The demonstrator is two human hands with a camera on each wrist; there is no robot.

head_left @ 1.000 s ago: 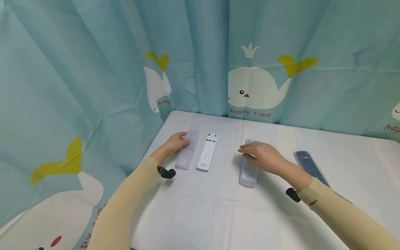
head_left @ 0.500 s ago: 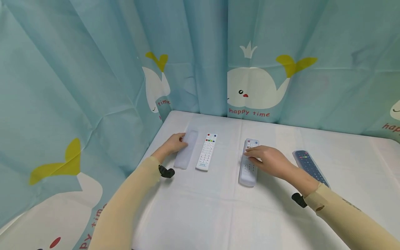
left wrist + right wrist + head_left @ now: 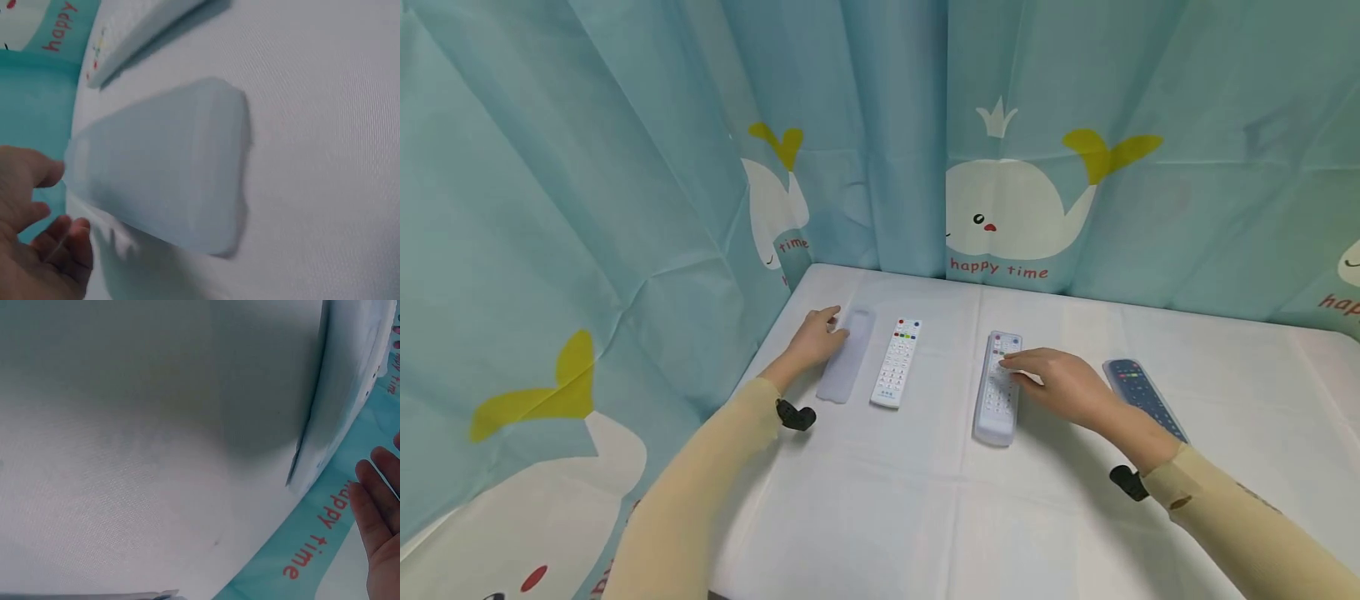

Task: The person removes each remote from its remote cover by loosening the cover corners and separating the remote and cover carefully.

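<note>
My left hand [image 3: 814, 340] is beside a translucent silicone remote cover [image 3: 848, 357] lying flat on the table. In the left wrist view, the thumb tip is right at the far end of the cover [image 3: 162, 165], and the other fingers are loosely bent around nothing. Just right of it lies a bare white remote control [image 3: 897, 367] with coloured buttons. A second white remote in a translucent cover [image 3: 997, 400] lies farther right. Over its upper right side is my right hand [image 3: 1060, 383], fingers extended and loose. The right wrist view shows the right hand [image 3: 381, 519] with nothing in its grasp.
A dark blue remote in a clear cover [image 3: 1142, 396] lies at the right, partly behind the right forearm. White cloth covers the table [image 3: 880, 500]. A blue curtain [image 3: 880, 167] with whale prints hangs along the back and left sides.
The right hand has drawn back to the right, uncovering more of the covered remote. The left hand's fingers have come off the empty cover, which stays in place.
</note>
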